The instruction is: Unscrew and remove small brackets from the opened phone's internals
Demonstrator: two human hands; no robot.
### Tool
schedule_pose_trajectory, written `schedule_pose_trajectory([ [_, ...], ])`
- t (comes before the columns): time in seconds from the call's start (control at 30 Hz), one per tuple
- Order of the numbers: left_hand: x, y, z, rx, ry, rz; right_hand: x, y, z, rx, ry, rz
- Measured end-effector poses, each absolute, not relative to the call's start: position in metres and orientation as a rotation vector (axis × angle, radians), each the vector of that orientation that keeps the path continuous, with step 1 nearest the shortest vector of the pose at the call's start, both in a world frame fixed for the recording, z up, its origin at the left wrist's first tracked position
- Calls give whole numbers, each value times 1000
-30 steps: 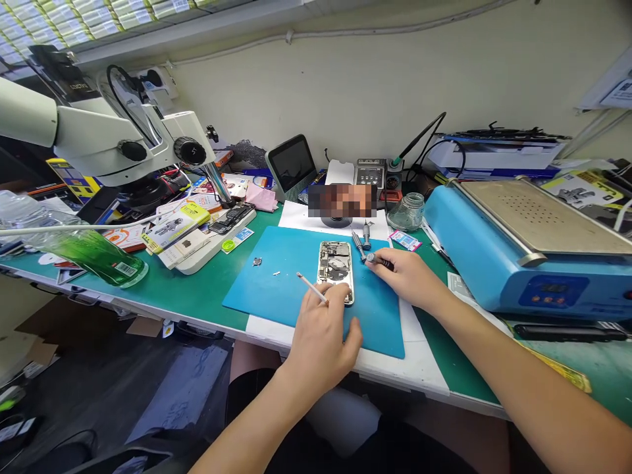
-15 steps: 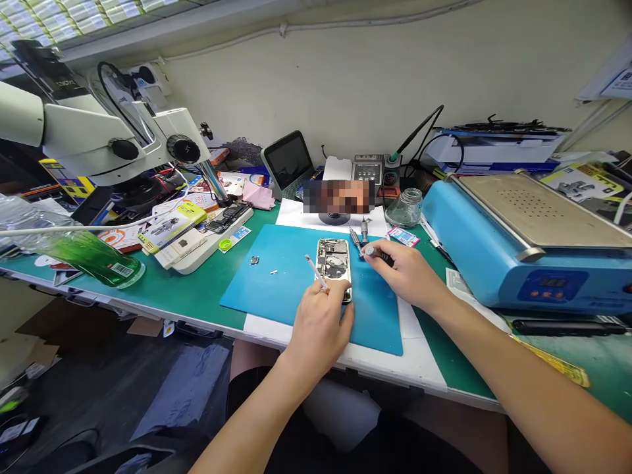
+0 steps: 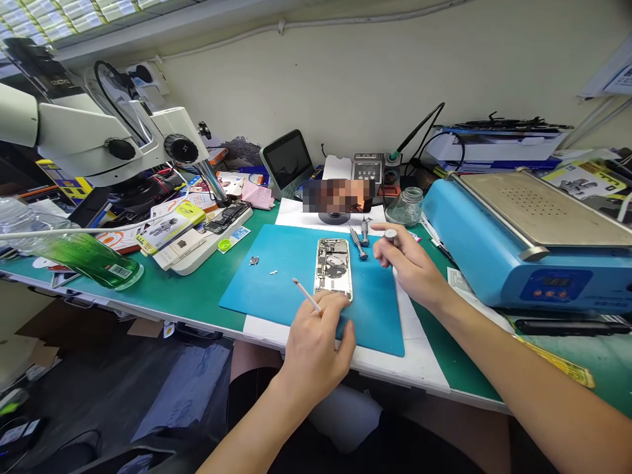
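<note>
My left hand (image 3: 318, 342) holds a cigarette (image 3: 307, 295) between its fingers, just below an opened phone (image 3: 336, 265) with its inner parts bare. I cannot tell whether the fingers touch the phone's lower end. The phone lies on a blue mat (image 3: 286, 293). Right of it, my right hand (image 3: 413, 270) is raised, closed around a screwdriver whose grey round cap (image 3: 390, 235) points up; most of the handle is hidden by the fingers. Two more screwdrivers, one longer (image 3: 357, 242) and one shorter (image 3: 365, 229), lie on the mat. A small dark part (image 3: 254, 261) rests on the left.
A microscope (image 3: 118, 141) and a green bottle (image 3: 103, 260) stand left. A blue heating-plate machine (image 3: 518, 243) fills the right side. At the back are a glass jar (image 3: 405, 207), a soldering station (image 3: 368, 168) and a small screen (image 3: 289, 161).
My right hand has lifted away from the lying screwdrivers, to the right, with its screwdriver turned cap up. My left hand has slid down off the phone, the cigarette moving with it.
</note>
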State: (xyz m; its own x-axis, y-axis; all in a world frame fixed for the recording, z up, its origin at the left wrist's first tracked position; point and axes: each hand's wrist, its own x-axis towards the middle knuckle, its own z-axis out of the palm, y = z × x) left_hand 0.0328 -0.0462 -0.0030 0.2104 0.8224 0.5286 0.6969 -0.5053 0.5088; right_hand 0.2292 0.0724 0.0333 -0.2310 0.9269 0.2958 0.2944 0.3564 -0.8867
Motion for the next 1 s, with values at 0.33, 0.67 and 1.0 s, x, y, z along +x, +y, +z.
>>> schedule_pose_trajectory([
  [0.33, 37, -46, -12, 2456, 1443, 1132, 218, 72, 23, -893, -1514, 1131],
  [0.67, 39, -47, -11, 2477, 1479, 1104, 218, 70, 21, -868, -1495, 1106],
  [1.0, 38, -45, -11, 2469, 1485, 1108, 232, 69, 24, -1010, -1928, 629],
])
